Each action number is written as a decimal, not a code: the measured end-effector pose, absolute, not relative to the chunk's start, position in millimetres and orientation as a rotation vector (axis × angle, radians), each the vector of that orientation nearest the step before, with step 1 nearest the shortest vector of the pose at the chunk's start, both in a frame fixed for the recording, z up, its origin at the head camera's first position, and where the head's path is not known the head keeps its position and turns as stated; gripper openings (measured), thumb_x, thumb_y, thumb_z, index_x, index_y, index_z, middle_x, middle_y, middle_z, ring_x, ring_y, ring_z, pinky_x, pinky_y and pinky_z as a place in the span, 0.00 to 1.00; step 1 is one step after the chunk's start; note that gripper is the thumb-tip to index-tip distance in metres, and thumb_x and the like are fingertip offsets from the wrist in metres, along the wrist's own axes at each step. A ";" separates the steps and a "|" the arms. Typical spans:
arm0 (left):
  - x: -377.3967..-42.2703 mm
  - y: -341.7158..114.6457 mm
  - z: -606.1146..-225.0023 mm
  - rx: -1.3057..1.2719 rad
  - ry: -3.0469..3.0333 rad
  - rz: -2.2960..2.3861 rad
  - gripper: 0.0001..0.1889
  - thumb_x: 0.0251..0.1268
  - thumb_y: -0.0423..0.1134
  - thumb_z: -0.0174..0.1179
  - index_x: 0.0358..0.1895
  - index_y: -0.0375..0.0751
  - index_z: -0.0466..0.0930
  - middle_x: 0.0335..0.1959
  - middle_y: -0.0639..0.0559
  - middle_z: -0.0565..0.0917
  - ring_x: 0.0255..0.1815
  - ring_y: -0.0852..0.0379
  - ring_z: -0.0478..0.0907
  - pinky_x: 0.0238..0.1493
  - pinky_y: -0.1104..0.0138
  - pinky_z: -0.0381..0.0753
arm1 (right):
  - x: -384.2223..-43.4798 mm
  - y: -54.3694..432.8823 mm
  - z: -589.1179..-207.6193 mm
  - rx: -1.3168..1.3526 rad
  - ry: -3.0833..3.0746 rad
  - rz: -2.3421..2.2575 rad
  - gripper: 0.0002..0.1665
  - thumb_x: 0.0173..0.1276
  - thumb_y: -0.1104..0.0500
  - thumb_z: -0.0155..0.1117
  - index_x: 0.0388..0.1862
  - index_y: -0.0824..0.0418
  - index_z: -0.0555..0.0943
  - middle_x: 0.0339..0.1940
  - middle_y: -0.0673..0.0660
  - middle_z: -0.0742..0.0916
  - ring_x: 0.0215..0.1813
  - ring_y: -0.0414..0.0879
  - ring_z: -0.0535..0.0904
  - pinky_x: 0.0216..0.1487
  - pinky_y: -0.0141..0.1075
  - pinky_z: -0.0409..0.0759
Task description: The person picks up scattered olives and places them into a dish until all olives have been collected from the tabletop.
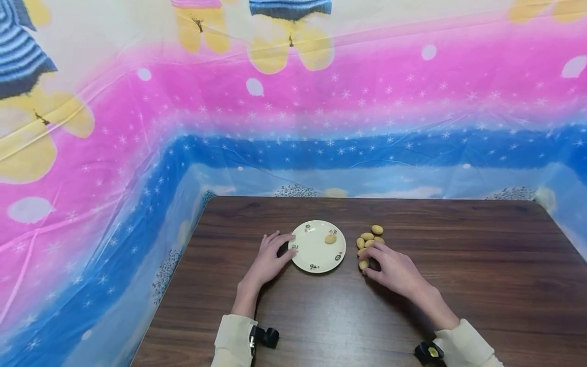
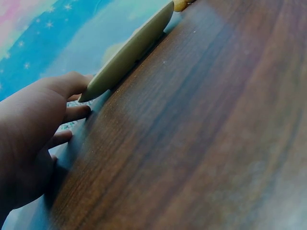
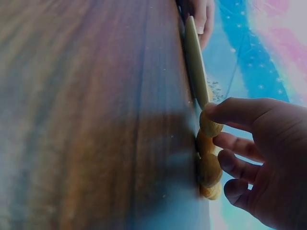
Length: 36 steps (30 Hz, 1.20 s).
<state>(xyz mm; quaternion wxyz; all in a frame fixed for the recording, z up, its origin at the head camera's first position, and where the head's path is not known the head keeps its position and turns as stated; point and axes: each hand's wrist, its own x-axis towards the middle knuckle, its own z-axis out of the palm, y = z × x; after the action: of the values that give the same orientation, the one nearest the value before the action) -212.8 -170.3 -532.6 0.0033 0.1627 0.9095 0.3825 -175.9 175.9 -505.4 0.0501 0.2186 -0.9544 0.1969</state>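
Observation:
A round cream plate with small dark motifs lies on the table, holding one yellow-brown oval piece, the size of a walnut or baby potato. My left hand rests at its left rim, thumb and index fingertips touching the edge, the other fingers spread out behind. To the right of the plate is a cluster of similar pieces. My right hand is over its near end, pinching the nearest oval piece between thumb and forefinger. The remaining right fingers curve loosely beside other pieces.
The dark wood-grain table has rounded far corners. A pink and blue patterned cloth hangs behind it and along the left side. Black wrist cameras sit at both cream sleeves.

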 end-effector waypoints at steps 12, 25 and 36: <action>-212.4 -170.7 -532.4 0.493 2.849 1.187 0.25 0.73 0.55 0.56 0.69 0.52 0.73 0.70 0.51 0.74 0.80 0.45 0.53 0.81 0.45 0.36 | -179.5 170.4 -497.7 0.697 -2.871 0.635 0.12 0.62 0.51 0.73 0.44 0.43 0.84 0.51 0.46 0.82 0.44 0.41 0.82 0.37 0.45 0.81; -212.7 -170.4 -532.4 0.500 2.846 1.191 0.26 0.73 0.55 0.56 0.69 0.51 0.73 0.70 0.51 0.74 0.80 0.45 0.53 0.81 0.45 0.36 | -185.3 158.8 -492.9 0.743 -2.839 0.660 0.11 0.62 0.53 0.74 0.43 0.45 0.84 0.44 0.44 0.80 0.41 0.43 0.81 0.33 0.39 0.79; -211.6 -170.5 -531.5 0.480 2.837 1.196 0.25 0.73 0.55 0.56 0.69 0.53 0.73 0.70 0.52 0.74 0.81 0.46 0.53 0.82 0.47 0.36 | -194.3 148.0 -490.4 0.768 -2.837 0.743 0.12 0.63 0.53 0.73 0.45 0.46 0.85 0.43 0.43 0.82 0.39 0.42 0.80 0.35 0.37 0.78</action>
<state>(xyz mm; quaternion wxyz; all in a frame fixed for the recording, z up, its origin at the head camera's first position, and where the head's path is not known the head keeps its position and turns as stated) -211.6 -170.5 -531.5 0.0127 0.1540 0.9104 0.3837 -194.3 148.0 -490.4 0.0550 0.2528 -0.9345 0.2446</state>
